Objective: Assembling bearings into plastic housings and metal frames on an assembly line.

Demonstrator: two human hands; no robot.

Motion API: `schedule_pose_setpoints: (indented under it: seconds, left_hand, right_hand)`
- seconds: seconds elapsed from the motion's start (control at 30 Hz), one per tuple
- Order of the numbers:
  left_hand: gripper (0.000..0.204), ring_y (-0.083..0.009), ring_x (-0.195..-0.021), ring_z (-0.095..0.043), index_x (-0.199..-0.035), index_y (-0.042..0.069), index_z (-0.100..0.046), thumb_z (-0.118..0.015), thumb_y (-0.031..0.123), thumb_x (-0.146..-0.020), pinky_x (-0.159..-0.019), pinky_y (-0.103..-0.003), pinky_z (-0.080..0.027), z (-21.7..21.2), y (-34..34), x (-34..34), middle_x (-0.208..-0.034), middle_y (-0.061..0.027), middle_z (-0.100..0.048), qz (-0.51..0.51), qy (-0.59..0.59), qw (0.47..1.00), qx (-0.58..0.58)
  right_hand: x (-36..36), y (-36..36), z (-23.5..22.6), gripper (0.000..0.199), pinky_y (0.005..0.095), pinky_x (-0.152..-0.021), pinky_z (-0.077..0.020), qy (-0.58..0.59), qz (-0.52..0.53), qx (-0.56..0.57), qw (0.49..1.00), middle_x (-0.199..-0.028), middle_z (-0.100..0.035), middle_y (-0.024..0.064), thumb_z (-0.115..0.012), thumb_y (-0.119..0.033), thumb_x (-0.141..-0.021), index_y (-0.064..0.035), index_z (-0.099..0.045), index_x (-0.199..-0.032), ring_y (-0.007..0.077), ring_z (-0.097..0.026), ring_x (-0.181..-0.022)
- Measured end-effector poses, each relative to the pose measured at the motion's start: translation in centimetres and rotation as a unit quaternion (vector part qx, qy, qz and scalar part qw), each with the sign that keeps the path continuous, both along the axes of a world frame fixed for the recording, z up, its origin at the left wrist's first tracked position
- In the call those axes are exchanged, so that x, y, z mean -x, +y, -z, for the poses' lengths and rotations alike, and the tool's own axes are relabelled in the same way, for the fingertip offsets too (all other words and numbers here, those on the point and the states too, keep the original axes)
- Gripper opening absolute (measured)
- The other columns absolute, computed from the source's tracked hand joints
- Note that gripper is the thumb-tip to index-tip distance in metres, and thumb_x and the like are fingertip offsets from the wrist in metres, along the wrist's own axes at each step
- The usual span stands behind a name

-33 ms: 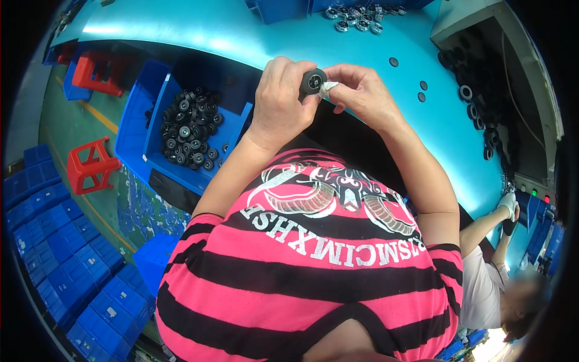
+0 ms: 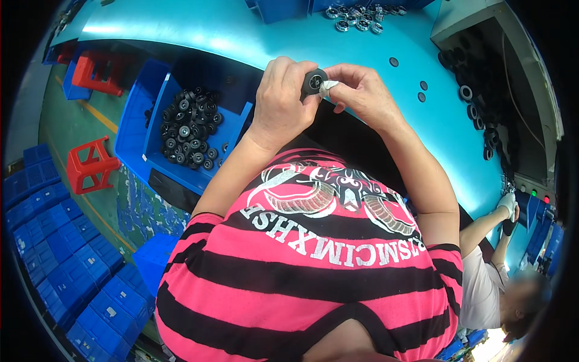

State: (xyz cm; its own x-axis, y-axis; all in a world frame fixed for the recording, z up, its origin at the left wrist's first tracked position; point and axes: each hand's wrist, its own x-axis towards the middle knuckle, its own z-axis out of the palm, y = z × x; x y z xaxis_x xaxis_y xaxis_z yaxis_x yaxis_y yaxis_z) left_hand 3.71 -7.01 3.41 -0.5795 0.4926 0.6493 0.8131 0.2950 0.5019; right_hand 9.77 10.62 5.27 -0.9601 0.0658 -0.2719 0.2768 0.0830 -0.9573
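Note:
My left hand (image 2: 282, 102) grips a small black wheel (image 2: 314, 82) with a dark spoked hub, held on edge over the near side of the blue-green table. Its fingers wrap behind the wheel and the thumb presses from below. Pinched in my right hand (image 2: 366, 99) is a scrap of white cloth (image 2: 327, 88), which touches the wheel's face near its lower right rim. Left of my hands, a blue bin (image 2: 158, 123) contains a heap of similar black wheels (image 2: 188, 130).
Shiny chrome hubs (image 2: 360, 19) lie at the table's far side. Three black discs (image 2: 423, 85) are scattered to the right, before a row of black tires (image 2: 472, 113). Red stools (image 2: 91, 164) and stacked blue crates (image 2: 72, 250) stand at left. A co-worker (image 2: 491, 283) sits at lower right.

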Motion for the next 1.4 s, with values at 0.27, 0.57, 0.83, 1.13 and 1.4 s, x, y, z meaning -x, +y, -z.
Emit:
schedule_pose_setpoints:
  seconds: [0.27,0.57,0.83,1.13,1.4]
  left_hand:
    - [0.048,-0.0297,-0.083,-0.060,-0.106,0.006,-0.064,-0.076,-0.005,-0.061,-0.072,-0.039,-0.051,0.6,0.5,-0.3,-0.090,-0.0107,-0.058,-0.005,0.011,1.000,0.011]
    - [0.043,-0.0161,-0.076,-0.060,-0.108,0.004,-0.069,-0.084,0.006,-0.067,-0.063,-0.028,-0.051,-0.3,-0.6,0.0,-0.091,-0.0050,-0.058,-0.006,-0.231,0.972,-0.029]
    - [0.050,-0.0195,-0.081,-0.059,-0.123,0.007,-0.067,-0.084,0.007,-0.076,-0.073,-0.034,-0.052,3.0,-11.8,4.7,-0.101,-0.0083,-0.058,-0.199,-0.130,0.969,0.059]
    - [0.045,-0.0106,-0.069,-0.052,-0.129,0.006,-0.065,-0.071,-0.003,-0.085,-0.062,-0.026,-0.047,1.9,-13.6,6.5,-0.099,-0.0054,-0.059,-0.247,-0.137,0.959,-0.031]
    - [0.031,-0.0116,-0.082,-0.062,-0.123,0.002,-0.067,-0.065,0.004,-0.093,-0.071,-0.025,-0.052,1.0,-0.9,0.4,-0.101,-0.0078,-0.066,0.081,-0.365,0.925,-0.060]
  right_hand:
    - [0.2,0.1,1.5,0.032,0.0281,-0.064,-0.0572,0.019,0.022,-0.041,0.999,-0.088,-0.073,0.0078,-0.068,-0.023,-0.086,0.0016,-0.074,-0.105,0.0132,-0.067,-0.077]
    - [-0.8,2.8,-0.5,0.033,0.0273,-0.065,-0.0565,0.006,-0.008,0.040,0.999,-0.092,-0.072,0.0055,-0.063,-0.019,-0.091,0.0013,-0.073,-0.114,0.0092,-0.061,-0.072]
    - [-3.3,14.5,0.0,0.027,0.0279,-0.070,-0.0547,0.066,0.165,-0.200,0.964,-0.088,-0.073,0.0034,-0.069,-0.023,-0.090,-0.0060,-0.077,-0.109,0.0111,-0.065,-0.077]
    - [-1.4,29.2,3.6,0.053,0.0444,-0.099,-0.0511,-0.025,0.214,-0.678,0.703,-0.122,-0.068,0.0181,-0.073,-0.037,-0.083,-0.0081,-0.068,-0.127,0.0368,-0.063,-0.113]
    - [-2.1,20.0,0.5,0.058,0.0381,-0.090,-0.0552,0.190,0.217,-0.474,0.832,-0.115,-0.069,0.0119,-0.081,-0.025,-0.079,-0.0106,-0.063,-0.133,0.0248,-0.066,-0.105]
